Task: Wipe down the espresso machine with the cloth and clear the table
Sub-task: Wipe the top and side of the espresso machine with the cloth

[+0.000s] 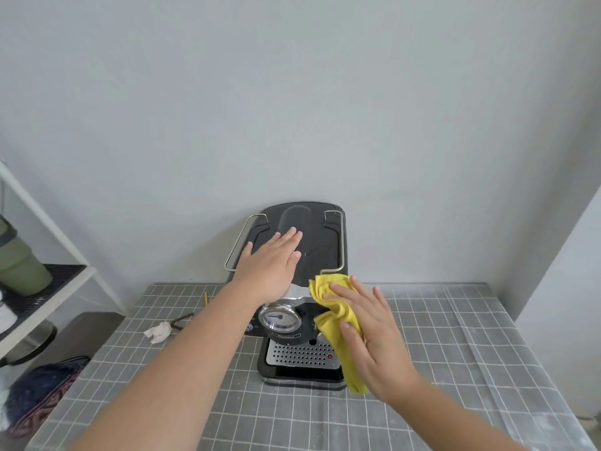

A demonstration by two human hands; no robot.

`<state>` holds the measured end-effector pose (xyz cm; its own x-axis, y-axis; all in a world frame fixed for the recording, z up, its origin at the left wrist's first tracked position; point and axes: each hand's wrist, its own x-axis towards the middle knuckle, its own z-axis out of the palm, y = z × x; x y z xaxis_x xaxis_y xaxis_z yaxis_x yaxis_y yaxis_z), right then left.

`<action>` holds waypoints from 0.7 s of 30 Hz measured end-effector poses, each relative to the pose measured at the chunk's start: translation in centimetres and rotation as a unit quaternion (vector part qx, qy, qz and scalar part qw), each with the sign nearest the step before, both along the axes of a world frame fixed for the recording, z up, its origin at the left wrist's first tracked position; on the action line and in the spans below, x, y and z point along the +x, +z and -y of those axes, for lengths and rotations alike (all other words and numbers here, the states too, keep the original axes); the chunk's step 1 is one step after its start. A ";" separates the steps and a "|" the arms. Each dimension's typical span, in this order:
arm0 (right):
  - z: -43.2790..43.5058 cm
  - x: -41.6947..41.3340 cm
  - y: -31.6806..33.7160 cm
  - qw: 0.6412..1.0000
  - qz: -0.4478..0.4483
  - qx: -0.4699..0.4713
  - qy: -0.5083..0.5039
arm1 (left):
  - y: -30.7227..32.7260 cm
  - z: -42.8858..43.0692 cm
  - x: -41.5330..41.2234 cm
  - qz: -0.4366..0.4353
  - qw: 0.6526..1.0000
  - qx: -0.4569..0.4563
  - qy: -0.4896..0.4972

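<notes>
A black and silver espresso machine (302,340) stands on the grey checked table (422,369), close to the wall. My left hand (271,265) lies flat on the machine's black top, fingers straight. My right hand (364,330) presses a yellow cloth (328,291) against the machine's right front side, fingers straight over the cloth. The cloth hangs down past the drip tray (302,354). A round gauge (279,317) shows on the front.
A crumpled white tissue (159,332) lies on the table left of the machine, with a dark clip-like object (183,319) and a small yellow stick (206,297) nearby. A white shelf (48,281) with a green cup (19,262) stands at the left. A dark bag (39,392) lies below.
</notes>
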<state>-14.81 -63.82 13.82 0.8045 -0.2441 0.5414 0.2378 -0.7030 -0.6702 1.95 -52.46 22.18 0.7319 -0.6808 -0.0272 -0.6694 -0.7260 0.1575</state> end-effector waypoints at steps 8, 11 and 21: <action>0.2 2.1 6.2 0.964 0.114 0.212 -0.114 | 1.0 0.2 -0.1 -0.008 0.999 0.028 -0.013; 0.6 4.4 9.8 0.977 0.108 0.106 -0.150 | 2.1 -0.1 0.2 0.001 1.000 -0.004 -0.004; -0.6 6.4 10.1 0.885 -0.227 -0.401 -0.071 | 0.5 -1.8 1.8 0.045 0.999 0.007 0.011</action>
